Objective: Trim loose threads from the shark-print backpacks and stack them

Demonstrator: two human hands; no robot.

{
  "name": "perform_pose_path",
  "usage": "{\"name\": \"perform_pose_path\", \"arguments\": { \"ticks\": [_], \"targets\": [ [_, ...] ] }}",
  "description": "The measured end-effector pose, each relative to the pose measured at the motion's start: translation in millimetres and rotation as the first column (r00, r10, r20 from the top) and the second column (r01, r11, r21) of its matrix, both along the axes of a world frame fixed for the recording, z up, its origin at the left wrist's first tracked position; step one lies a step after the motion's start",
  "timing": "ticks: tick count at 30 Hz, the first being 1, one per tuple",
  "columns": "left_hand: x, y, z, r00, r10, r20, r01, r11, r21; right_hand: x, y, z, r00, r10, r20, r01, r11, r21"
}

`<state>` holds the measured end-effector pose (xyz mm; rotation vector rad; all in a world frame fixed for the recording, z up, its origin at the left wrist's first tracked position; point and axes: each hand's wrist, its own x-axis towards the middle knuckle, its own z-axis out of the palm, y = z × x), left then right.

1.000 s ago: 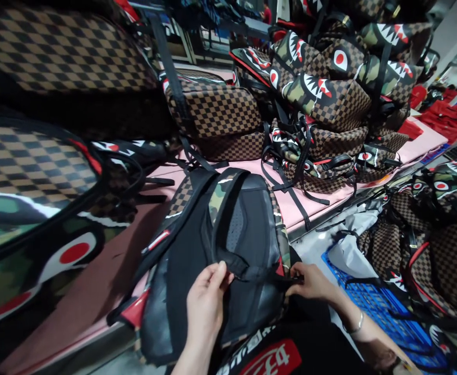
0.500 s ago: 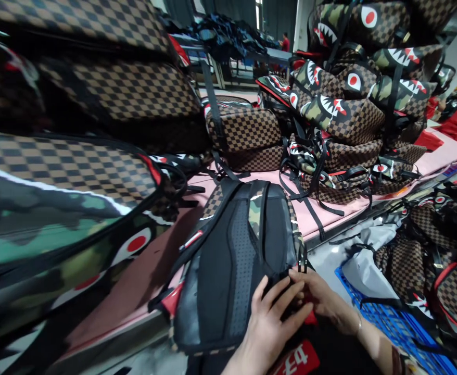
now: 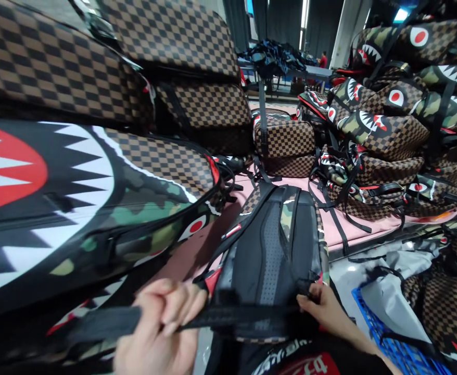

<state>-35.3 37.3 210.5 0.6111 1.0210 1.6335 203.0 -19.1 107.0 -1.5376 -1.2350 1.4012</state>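
Note:
A backpack (image 3: 246, 260) lies with its black padded back panel facing up and its lower end toward me. My left hand (image 3: 162, 317) is closed in a fist around a black webbing strap (image 3: 236, 317), left of the backpack's lower end. The strap is stretched across the bottom of the panel, blurred by motion, and its loose end sticks out left of the fist. At the backpack's lower right corner, my right hand (image 3: 324, 307) pinches the strap's other end by a small dark fitting, which is partly hidden by the fingers.
Checkered and camouflage backpacks with shark faces (image 3: 154, 208) are stacked close on my left. Another pile of backpacks (image 3: 388, 125) stands on the pink tabletop (image 3: 341, 224) at the back right. Lower right, a blue plastic crate (image 3: 384, 338) sits beside grey sheeting and more bags.
My left hand has moved left from beside the right hand, drawing the strap out across the backpack. My right hand stays at the lower right corner. The view has shifted left.

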Motion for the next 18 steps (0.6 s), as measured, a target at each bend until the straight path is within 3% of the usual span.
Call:
{"name": "perform_pose_path", "arguments": {
  "ticks": [2, 3, 5, 7, 9, 11, 13, 16, 17, 18],
  "targets": [
    [7, 1, -13.3, 0.949, -0.286, 0.134, 0.298, 0.951, -0.084, 13, -4, 7.5, 0.986, 0.155, 0.069, -0.153, 0.988, -0.024],
    [13, 0, -21.0, 0.871, -0.437, 0.223, 0.47, 0.874, -0.123, 18, -4, 12.4, 0.972, 0.228, 0.054, -0.227, 0.974, -0.02],
    [28, -5, -35.7, 0.667, -0.653, 0.358, 0.735, 0.655, -0.174, 26, -2, 23.7, 0.951, 0.303, -0.061, -0.302, 0.953, 0.014],
    [45, -12, -46.6, 0.493, -0.748, 0.443, 0.866, 0.472, -0.167, 26, 4, 35.8, 0.937, 0.288, -0.195, -0.283, 0.957, 0.054],
    [58, -17, -52.4, 0.392, -0.788, 0.475, 0.919, 0.362, -0.158, 20, 13, 47.3, 0.92, 0.24, -0.311, -0.229, 0.971, 0.072],
    [65, -19, -54.4, 0.352, -0.808, 0.472, 0.936, 0.317, -0.155, 10, 22, 57.4, 0.915, 0.18, -0.361, -0.161, 0.984, 0.082],
    [65, -20, -54.4, 0.336, -0.827, 0.45, 0.942, 0.3, -0.152, -1, 31, 64.6, 0.944, 0.109, -0.311, -0.081, 0.992, 0.101],
    [63, -21, -53.0, 0.288, -0.887, 0.36, 0.954, 0.231, -0.192, -19, 44, 66.0, 0.973, 0.17, -0.157, -0.144, 0.975, 0.167],
    [63, -21, -52.1, 0.304, -0.897, 0.321, 0.945, 0.24, -0.224, -24, 49, 63.6, 0.971, 0.199, -0.13, -0.176, 0.97, 0.17],
    [63, -22, -51.0, 0.36, -0.893, 0.269, 0.92, 0.291, -0.262, -28, 54, 60.1, 0.973, 0.195, -0.12, -0.175, 0.972, 0.158]
  ]
}}
